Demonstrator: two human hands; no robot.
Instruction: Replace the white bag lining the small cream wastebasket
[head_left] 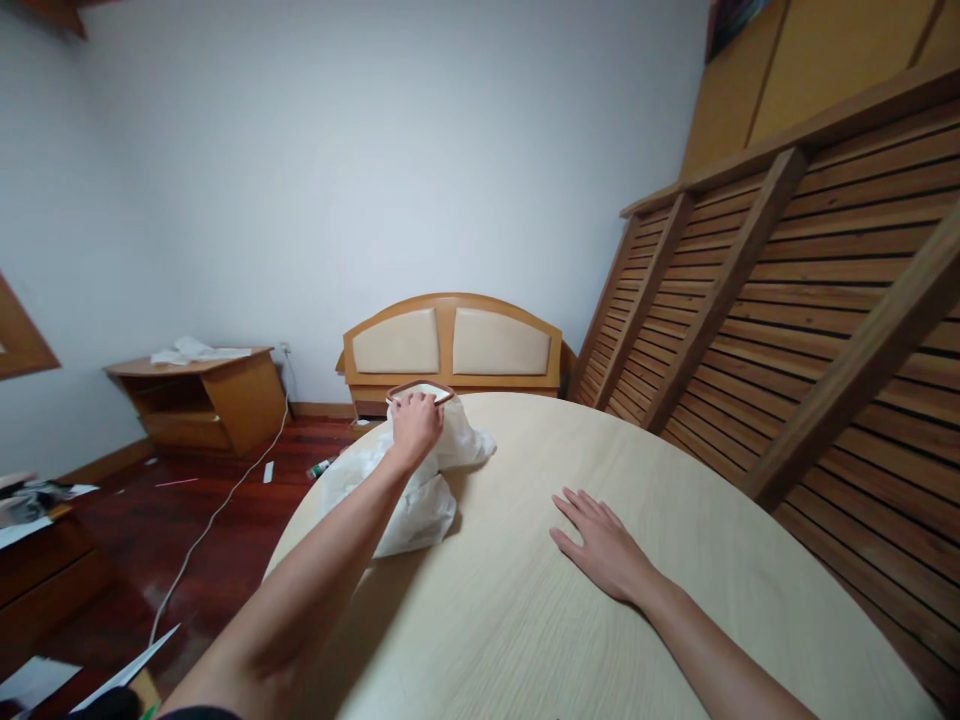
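Note:
My left hand [415, 422] reaches to the far edge of a round pale wooden table [540, 600]. Its fingers are closed on a white plastic bag [420, 495] lying crumpled there, right beside a small brown-rimmed white dish [424, 389]. Whether the hand also touches the dish I cannot tell. Flat on the tabletop lies my right hand [602, 548], palm down with its fingers spread, holding nothing, a little to the right of the bag.
A slatted wooden bed frame [787, 300] leans along the right wall. A padded headboard [452, 345] stands behind the table. A low wooden cabinet [202, 395] sits at the left; a white cable [217, 515] and litter lie on the dark red floor.

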